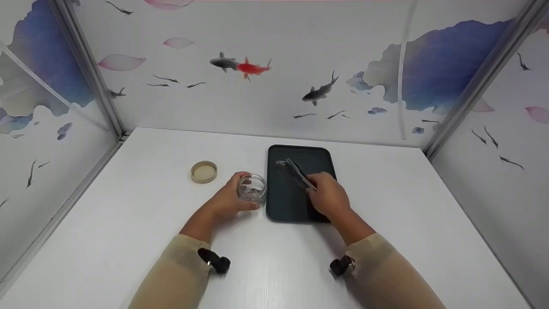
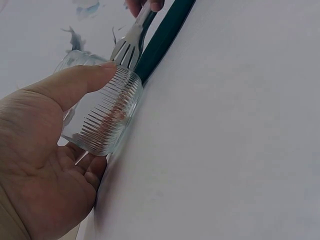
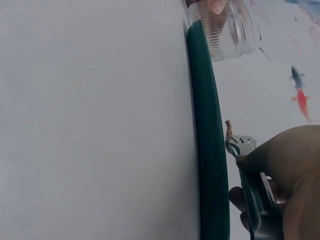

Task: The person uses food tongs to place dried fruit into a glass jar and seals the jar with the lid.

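Observation:
My left hand grips a clear ribbed glass jar, which has no lid on. Some small brownish pieces show through its wall in the left wrist view. My right hand holds metal tongs with slotted ends, over a dark green tray to the right of the jar. A small brown piece sticks out at the tips of the tongs in the right wrist view. The jar stands upright close to the tray's left edge.
A round beige lid lies on the white table left of the jar. White panels printed with fish and petals rise behind the table and at both sides.

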`<state>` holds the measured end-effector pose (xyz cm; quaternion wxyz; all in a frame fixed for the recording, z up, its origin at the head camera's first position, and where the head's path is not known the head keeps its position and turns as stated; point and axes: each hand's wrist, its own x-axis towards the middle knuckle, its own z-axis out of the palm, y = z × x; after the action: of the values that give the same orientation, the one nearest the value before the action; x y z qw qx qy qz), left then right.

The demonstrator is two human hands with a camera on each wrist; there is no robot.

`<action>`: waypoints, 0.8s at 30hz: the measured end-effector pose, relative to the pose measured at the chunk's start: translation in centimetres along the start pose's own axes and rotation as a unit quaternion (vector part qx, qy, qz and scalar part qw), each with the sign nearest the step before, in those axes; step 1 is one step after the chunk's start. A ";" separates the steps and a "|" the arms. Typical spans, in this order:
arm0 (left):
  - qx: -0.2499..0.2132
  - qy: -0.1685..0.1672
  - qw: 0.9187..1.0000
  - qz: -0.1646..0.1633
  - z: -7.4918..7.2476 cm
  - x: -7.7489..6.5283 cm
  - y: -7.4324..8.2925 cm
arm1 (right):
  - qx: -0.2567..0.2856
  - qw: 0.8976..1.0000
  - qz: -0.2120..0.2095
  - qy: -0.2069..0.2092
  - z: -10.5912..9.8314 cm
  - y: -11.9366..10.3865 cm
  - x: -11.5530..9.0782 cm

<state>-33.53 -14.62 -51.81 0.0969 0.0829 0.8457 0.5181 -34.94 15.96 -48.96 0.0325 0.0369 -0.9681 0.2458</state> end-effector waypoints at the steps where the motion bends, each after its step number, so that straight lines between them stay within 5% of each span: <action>1: 0.001 0.001 1.000 -0.003 0.0 0.0 0.0 | 0.000 1.000 -0.002 0.002 -0.1 0.0 -0.1; 24: -0.015 -0.004 1.000 0.008 0.0 -0.3 0.3 | -0.004 0.997 -0.077 0.021 -2.7 -0.9 -4.2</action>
<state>-33.21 -14.53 -51.54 0.0977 0.0899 0.8368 0.5311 -30.57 16.71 -46.56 0.0714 0.1058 -0.9624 0.2398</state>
